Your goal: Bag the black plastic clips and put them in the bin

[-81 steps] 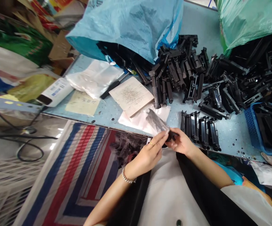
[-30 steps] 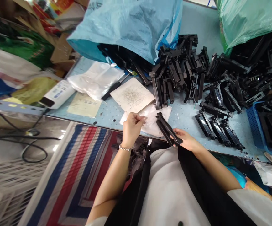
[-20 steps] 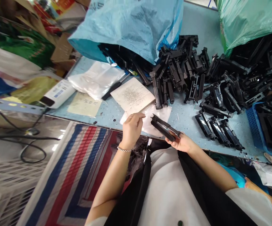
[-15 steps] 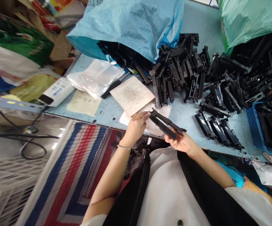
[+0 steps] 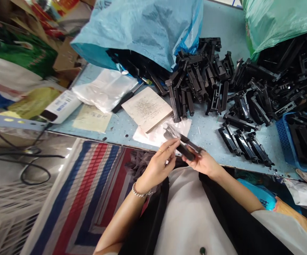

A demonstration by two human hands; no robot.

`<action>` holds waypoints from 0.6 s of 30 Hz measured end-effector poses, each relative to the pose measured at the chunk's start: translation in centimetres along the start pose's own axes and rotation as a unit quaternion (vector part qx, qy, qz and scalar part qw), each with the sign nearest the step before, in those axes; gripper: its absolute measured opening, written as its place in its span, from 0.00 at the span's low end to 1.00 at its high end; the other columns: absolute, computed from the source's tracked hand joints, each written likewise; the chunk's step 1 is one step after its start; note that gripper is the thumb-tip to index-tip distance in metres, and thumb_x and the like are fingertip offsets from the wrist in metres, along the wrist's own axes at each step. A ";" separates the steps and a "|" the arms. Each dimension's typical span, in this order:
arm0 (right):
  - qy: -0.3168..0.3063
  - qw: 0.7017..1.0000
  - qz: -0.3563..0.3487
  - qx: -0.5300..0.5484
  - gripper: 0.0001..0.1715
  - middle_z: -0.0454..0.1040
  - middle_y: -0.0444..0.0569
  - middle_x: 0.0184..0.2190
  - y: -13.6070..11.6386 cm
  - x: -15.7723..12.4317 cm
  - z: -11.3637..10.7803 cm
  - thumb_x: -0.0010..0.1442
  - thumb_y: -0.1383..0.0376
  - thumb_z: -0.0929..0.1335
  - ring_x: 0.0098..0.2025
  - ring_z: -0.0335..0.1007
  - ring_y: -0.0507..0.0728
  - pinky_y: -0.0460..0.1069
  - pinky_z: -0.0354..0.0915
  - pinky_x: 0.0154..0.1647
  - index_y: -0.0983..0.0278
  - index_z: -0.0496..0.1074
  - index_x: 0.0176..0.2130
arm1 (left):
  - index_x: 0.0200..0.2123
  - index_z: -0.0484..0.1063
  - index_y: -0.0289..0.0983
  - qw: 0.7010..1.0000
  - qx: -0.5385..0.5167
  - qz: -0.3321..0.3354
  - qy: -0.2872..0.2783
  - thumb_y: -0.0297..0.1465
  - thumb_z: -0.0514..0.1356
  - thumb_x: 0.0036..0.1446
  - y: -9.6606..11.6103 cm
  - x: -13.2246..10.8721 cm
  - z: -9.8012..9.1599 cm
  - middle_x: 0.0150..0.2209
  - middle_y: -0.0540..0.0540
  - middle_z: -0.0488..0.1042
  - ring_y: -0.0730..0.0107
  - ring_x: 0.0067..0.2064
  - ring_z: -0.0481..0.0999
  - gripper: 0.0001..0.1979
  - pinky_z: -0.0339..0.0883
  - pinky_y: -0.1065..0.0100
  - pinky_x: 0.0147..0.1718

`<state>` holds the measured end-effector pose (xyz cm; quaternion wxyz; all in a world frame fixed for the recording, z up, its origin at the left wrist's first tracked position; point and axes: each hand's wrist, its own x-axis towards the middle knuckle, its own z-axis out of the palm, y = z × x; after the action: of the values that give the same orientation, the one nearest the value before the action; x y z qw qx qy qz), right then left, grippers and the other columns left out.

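Observation:
A long black plastic part (image 5: 185,151) with two parallel bars is held above the front edge of the table, slightly blurred. My right hand (image 5: 204,163) grips its near right end, the fingers curled underneath. At the side of the same part is my left hand (image 5: 162,163), with its fingertips closed against it. Below and beyond the part lie a white sheet (image 5: 149,136) and a pale square board (image 5: 146,108) with dark specks on it. Several similar black parts (image 5: 246,147) rest in a row to the right of my right hand.
A heap of black parts (image 5: 198,79) fills the back of the table, beside a blue bag (image 5: 140,32) and a green bag (image 5: 283,24). A blue basket (image 5: 284,143) holds more parts at the right. Clear plastic bags (image 5: 104,88) lie left of the board.
My left hand has moved right and towards my body, from the part's far end to its side. The part has shifted slightly nearer to me, still in my right hand.

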<state>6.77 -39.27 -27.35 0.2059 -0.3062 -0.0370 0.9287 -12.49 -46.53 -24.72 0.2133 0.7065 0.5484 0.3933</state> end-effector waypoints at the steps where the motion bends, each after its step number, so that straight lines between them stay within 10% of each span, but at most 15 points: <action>1: -0.019 0.999 0.018 0.026 0.03 0.73 0.46 0.31 0.0 -0.5 -0.1 0.64 0.69 0.71 0.30 0.72 0.48 0.36 0.69 0.21 0.66 0.72 0.38 | 0.72 0.56 0.48 1.000 0.002 -0.009 0.022 0.21 0.55 0.66 -0.4 -0.2 0.1 0.64 0.36 0.67 0.74 0.38 0.78 0.34 0.78 0.70 0.40; 5: -0.083 0.989 0.053 0.108 0.06 0.70 0.45 0.32 0.2 -1.4 -0.5 0.64 0.67 0.71 0.28 0.65 0.45 0.31 0.65 0.21 0.66 0.71 0.35 | 0.73 0.52 0.49 0.994 0.062 0.002 0.095 0.20 0.56 0.66 -1.6 -0.7 1.1 0.64 0.35 0.66 0.72 0.40 0.79 0.37 0.79 0.67 0.43; 10: -0.051 0.998 0.031 0.019 0.05 0.72 0.44 0.31 0.9 -1.0 -0.5 0.63 0.67 0.72 0.29 0.68 0.46 0.35 0.69 0.22 0.65 0.73 0.38 | 0.75 0.48 0.46 0.992 0.067 0.095 0.056 0.20 0.56 0.66 0.5 -1.1 1.9 0.62 0.36 0.70 0.57 0.61 0.74 0.39 0.75 0.60 0.57; 15: -0.060 0.997 0.001 0.058 0.04 0.70 0.43 0.28 0.5 -2.6 -0.6 0.62 0.69 0.72 0.25 0.64 0.44 0.31 0.61 0.17 0.65 0.71 0.36 | 0.73 0.53 0.48 0.997 0.012 0.007 0.073 0.23 0.56 0.66 -0.3 -1.4 1.7 0.60 0.37 0.70 0.69 0.44 0.80 0.35 0.79 0.67 0.44; 18: -0.075 0.992 0.043 0.087 0.08 0.65 0.42 0.26 0.7 -3.3 -0.6 0.64 0.68 0.71 0.22 0.57 0.43 0.29 0.53 0.13 0.66 0.70 0.33 | 0.73 0.51 0.47 0.991 0.033 -0.018 0.130 0.24 0.57 0.66 -1.9 -1.1 2.2 0.53 0.39 0.74 0.62 0.51 0.78 0.36 0.77 0.58 0.52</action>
<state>9.26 -41.24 -26.17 0.1883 -0.2175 0.0421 0.9568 -11.98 -46.68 -27.73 0.1240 0.6460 0.5969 0.4594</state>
